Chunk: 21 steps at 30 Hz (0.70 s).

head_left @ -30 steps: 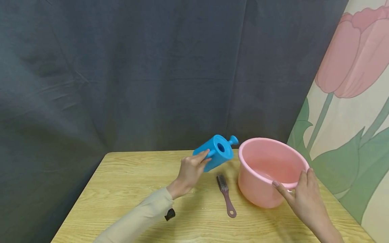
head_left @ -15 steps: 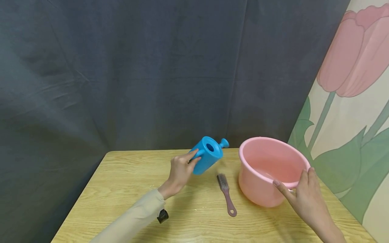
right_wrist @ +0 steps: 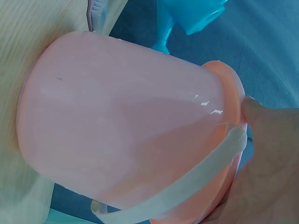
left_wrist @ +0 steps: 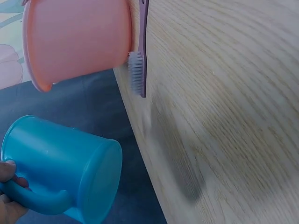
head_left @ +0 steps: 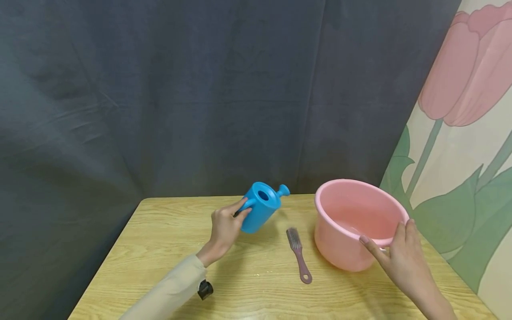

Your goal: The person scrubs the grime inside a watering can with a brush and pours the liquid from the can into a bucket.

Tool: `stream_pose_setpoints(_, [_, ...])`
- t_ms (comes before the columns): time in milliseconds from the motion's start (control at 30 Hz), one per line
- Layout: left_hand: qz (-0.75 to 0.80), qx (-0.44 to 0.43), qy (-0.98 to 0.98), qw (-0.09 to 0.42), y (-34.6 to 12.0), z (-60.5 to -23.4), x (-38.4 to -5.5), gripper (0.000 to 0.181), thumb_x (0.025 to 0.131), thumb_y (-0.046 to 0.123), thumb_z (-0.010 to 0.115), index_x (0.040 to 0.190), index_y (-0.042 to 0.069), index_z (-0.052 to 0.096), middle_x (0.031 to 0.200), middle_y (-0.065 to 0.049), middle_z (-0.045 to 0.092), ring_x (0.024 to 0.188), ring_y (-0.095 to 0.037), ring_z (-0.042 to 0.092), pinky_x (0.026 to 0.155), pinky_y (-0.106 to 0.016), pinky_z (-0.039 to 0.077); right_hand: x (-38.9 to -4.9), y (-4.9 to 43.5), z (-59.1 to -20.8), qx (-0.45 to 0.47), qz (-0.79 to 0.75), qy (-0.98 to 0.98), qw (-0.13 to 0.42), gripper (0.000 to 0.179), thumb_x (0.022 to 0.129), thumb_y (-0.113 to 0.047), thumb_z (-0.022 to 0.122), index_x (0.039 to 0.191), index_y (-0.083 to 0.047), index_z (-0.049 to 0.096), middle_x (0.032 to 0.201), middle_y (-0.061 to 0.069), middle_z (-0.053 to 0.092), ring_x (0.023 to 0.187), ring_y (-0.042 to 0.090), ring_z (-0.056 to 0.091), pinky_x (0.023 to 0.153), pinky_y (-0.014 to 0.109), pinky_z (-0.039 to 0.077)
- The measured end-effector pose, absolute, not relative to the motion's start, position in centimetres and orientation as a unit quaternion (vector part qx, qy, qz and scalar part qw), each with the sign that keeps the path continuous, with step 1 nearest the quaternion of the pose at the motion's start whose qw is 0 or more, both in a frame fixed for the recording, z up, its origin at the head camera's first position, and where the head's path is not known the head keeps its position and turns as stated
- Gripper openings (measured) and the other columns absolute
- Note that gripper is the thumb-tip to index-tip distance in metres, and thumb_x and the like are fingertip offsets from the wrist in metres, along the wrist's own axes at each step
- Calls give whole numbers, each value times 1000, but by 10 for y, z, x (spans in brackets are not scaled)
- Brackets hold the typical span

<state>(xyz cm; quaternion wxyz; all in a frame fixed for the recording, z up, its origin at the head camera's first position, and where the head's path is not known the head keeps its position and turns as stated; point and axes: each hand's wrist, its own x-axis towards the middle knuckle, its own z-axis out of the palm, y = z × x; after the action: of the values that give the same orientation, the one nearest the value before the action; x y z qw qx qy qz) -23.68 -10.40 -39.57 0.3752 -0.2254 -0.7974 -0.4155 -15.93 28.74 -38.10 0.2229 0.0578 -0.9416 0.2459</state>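
My left hand [head_left: 226, 224] grips the handle of a blue watering can [head_left: 259, 212], held tilted over the table with its sprinkler head pointing right. In the left wrist view the watering can [left_wrist: 56, 163] hangs off the tabletop, its shadow falling on the wood. My right hand [head_left: 406, 262] holds the near right rim of a pink bucket [head_left: 340, 251], thumb on the front edge and fingers over the right side. A white handle [right_wrist: 187, 198] hangs along the bucket's side in the right wrist view. Between can and bucket lies a brush [head_left: 300, 258] with a mauve handle.
The wooden table [head_left: 152, 240] backs onto a dark curtain [head_left: 224, 98]. On the right stands a wall panel [head_left: 448, 195] painted with tulips. Small wet-looking specks lie on the tabletop near the brush. A black band sits at my left wrist.
My left hand has moved left with the watering can, away from the bucket and slightly lower. The right hand keeps its hold on the rim, and the bucket and brush stay put.
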Motion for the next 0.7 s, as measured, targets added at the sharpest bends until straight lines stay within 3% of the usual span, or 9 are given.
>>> stream_pose_setpoints(233, [-407,-208,-801,386,-117,-398,-234,35,81,2,80,114,-7,70,100,-21,71,84,-30,72,70,-42,59,-159,287,-379,54,261,-939,217,102,95,-40,66,142,27,5,144,53,-5,134,67,4,108,70,3])
stream_pose_setpoints(567, [-413,-177,-798,401,-134,-405,-234,35,79,2,82,110,-7,72,96,-20,72,80,-31,72,67,-44,59,-160,282,-379,67,273,-924,260,104,91,-35,73,144,25,7,145,52,5,133,67,12,110,69,4])
stream_pose_setpoints(700, [-425,-164,-795,401,-141,-403,-231,34,79,1,82,110,-7,72,97,-20,72,81,-31,72,67,-45,59,-161,281,-377,67,277,-920,268,102,89,-33,75,144,24,12,138,49,19,124,64,25,104,74,17])
